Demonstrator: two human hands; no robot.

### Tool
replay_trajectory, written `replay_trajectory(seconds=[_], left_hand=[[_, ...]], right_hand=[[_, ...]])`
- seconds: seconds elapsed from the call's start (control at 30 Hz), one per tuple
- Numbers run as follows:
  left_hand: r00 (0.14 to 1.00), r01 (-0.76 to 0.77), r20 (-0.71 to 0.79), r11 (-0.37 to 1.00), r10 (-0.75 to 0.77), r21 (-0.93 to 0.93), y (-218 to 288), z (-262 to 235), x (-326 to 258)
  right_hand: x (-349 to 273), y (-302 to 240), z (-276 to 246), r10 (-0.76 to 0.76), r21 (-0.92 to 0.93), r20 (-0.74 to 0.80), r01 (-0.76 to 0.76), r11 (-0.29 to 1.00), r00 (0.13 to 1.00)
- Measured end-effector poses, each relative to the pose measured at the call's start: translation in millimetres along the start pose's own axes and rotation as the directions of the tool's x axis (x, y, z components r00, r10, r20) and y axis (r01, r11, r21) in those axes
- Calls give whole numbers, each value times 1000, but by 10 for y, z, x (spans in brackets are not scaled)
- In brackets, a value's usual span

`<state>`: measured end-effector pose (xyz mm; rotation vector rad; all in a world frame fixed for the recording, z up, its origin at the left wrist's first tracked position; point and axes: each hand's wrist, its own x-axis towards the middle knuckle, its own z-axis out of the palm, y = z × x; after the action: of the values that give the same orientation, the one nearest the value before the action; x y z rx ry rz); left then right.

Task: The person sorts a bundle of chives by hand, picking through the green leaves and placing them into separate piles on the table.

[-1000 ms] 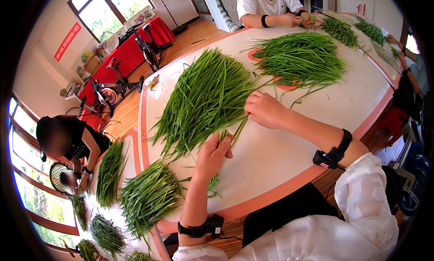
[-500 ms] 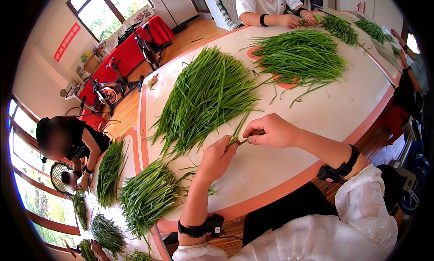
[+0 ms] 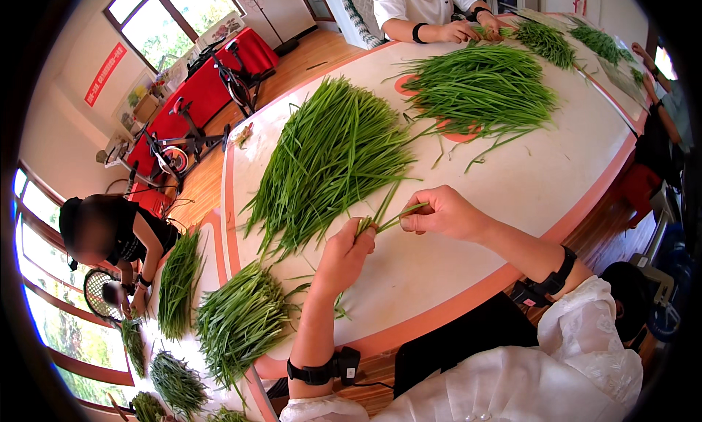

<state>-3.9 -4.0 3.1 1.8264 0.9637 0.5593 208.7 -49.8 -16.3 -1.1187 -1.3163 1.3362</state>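
My left hand (image 3: 342, 257) is closed on a few green chives (image 3: 385, 203), whose leaves stick up past the thumb toward the large pile. My right hand (image 3: 446, 213) pinches a chive blade (image 3: 395, 220) that stretches across from the left hand. Both hands are raised over the near part of the white table (image 3: 417, 298). Beyond them lies a big pile of chives (image 3: 333, 155), its leaves fanned out. Left of my left forearm is a denser pile of chives (image 3: 241, 316). Loose blades lie between that pile and my wrist.
Another chive pile (image 3: 482, 89) lies at the far side, where a person in a white shirt (image 3: 424, 12) handles stems. At the left, a person in black (image 3: 121, 228) bends over more bunches (image 3: 178, 283). Exercise bikes (image 3: 179, 144) stand behind. The table has an orange border.
My right hand has moved slightly right and up, and a longer stretch of the blade shows between the hands. My left hand has shifted slightly left.
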Motion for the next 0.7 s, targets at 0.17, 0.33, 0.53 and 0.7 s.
replay_trajectory(seconds=[0.17,0.33,0.53,0.7], left_hand=[[1000,-15,-20,1000,15,1,11,-14,-15],[1000,-3,-21,999,4,51,7,-15,-14],[1000,17,-17,997,-16,76,8,-18,-6],[997,-30,-75,997,35,67,-69,15,17]], right_hand=[[-44,-67,-8,12,-73,-82,-18,997,997],[-103,-64,-87,-30,-5,-116,30,1000,993],[-140,-83,-106,-42,-29,-154,38,999,987],[-141,-55,-78,-93,-24,-195,90,996,976]])
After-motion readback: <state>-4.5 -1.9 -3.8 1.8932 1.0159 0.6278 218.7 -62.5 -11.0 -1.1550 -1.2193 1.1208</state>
